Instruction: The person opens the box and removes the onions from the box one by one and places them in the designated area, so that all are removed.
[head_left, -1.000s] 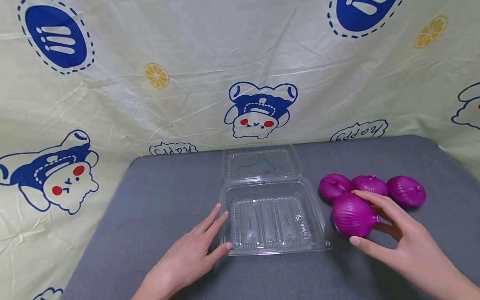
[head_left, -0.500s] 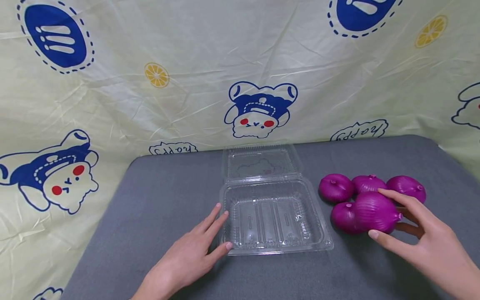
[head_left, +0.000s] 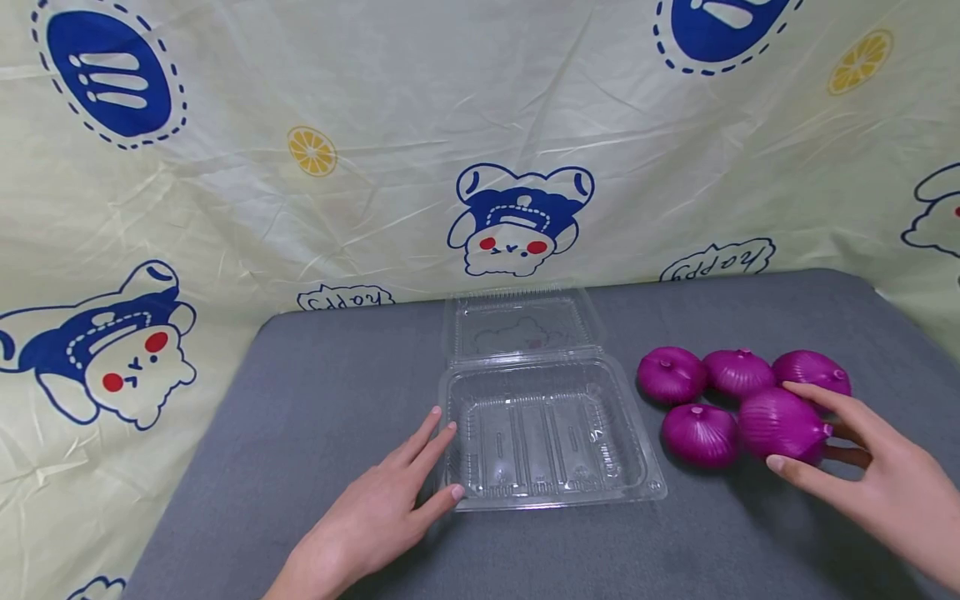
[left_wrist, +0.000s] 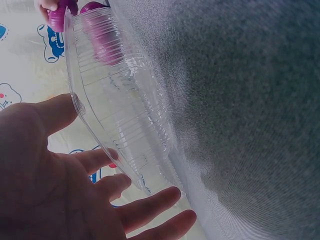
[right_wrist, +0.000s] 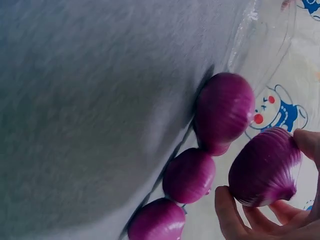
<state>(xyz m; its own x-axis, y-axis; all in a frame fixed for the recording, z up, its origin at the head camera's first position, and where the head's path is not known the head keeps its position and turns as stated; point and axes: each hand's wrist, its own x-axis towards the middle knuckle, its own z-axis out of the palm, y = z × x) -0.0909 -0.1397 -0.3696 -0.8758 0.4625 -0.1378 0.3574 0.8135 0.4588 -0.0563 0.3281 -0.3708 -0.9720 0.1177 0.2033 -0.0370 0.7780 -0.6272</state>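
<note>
My right hand (head_left: 881,479) grips a purple onion (head_left: 780,425) by its sides, thumb in front and fingers behind. The right wrist view shows this onion (right_wrist: 267,167) raised off the table, its stem end toward the palm. Close to its left sits another onion (head_left: 700,436), with several more, such as the one at the back left (head_left: 671,375), in a row behind. A clear plastic clamshell box (head_left: 540,446) lies with its lid (head_left: 521,325) folded back. My left hand (head_left: 382,500) has its fingers spread along the box's left rim, thumb at the front corner.
The grey tabletop (head_left: 322,400) extends left of the box and in front of it. A printed cloth (head_left: 390,217) hangs right behind the table, with the lid's far edge close to it.
My right hand has carried its onion to the right, away from the box, uncovering the front onion on the table. The left hand and box stay where they were.
</note>
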